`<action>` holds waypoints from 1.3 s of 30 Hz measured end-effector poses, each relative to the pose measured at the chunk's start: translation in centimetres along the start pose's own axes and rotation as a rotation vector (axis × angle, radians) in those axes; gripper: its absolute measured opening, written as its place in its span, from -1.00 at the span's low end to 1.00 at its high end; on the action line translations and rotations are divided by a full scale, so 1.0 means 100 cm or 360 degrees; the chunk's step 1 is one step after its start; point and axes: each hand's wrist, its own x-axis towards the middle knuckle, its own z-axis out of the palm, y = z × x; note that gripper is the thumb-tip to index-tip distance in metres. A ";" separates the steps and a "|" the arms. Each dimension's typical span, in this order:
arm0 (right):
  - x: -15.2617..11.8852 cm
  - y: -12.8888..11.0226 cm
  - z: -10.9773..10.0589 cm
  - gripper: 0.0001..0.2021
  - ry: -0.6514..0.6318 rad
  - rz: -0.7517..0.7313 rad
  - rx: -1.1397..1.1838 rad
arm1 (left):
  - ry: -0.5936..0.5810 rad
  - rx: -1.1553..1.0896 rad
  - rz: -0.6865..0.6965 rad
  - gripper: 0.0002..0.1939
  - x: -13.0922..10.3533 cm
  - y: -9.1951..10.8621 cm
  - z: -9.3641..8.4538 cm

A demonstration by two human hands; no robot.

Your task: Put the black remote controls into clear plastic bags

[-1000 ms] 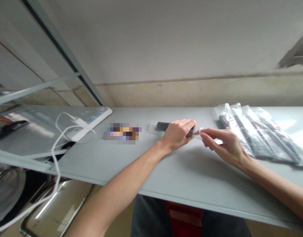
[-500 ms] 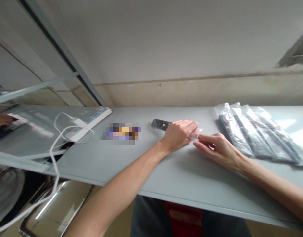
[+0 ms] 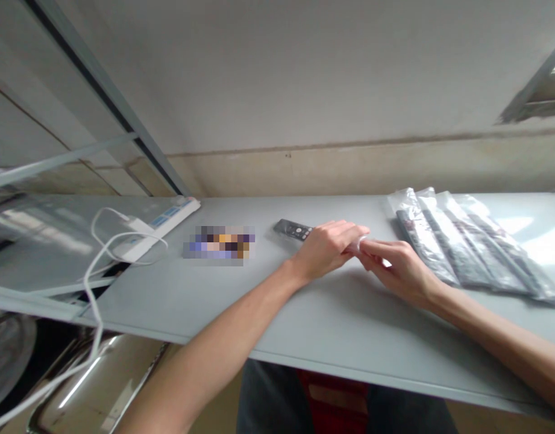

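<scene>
A black remote control (image 3: pixel 293 229) in a clear plastic bag lies on the grey table in front of me. My left hand (image 3: pixel 329 244) is closed over its near right part, so only the far left end with its buttons shows. Just to the right, my right hand (image 3: pixel 388 259) pinches the clear end of the bag (image 3: pixel 361 240) between thumb and fingers. Both hands nearly touch at that end. To the right of my right hand, several more black remotes in clear bags (image 3: pixel 476 247) lie side by side, slightly fanned.
A pixelated coloured item (image 3: pixel 219 246) lies left of my hands. Beyond it are a white power strip (image 3: pixel 162 229) and a white cable (image 3: pixel 96 301) hanging over the table edge. A metal frame (image 3: pixel 123 114) stands at the left; a wall (image 3: pixel 304 90) rises behind the table.
My right thumb and fingers have come together on the bag's end, which stuck out loosely before. The co-worker's hand at the far left is out of view.
</scene>
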 end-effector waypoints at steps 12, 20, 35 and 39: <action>0.014 0.013 -0.026 -0.77 0.0987 0.0678 0.0718 | 0.0088 0.0031 -0.0442 -0.41 0.003 0.000 -0.001; 0.008 0.039 -0.022 -0.60 0.0996 0.0951 0.1226 | 0.0009 -0.0019 -0.0530 -0.50 0.003 0.004 -0.001; -0.001 0.010 -0.003 -0.33 -0.0083 0.0171 0.0206 | -0.0031 0.0285 -0.1050 -0.64 0.006 0.001 0.002; -0.003 0.003 -0.001 -0.34 -0.0271 0.0144 -0.0019 | -0.0023 0.0019 -0.0871 -0.65 0.005 -0.004 0.004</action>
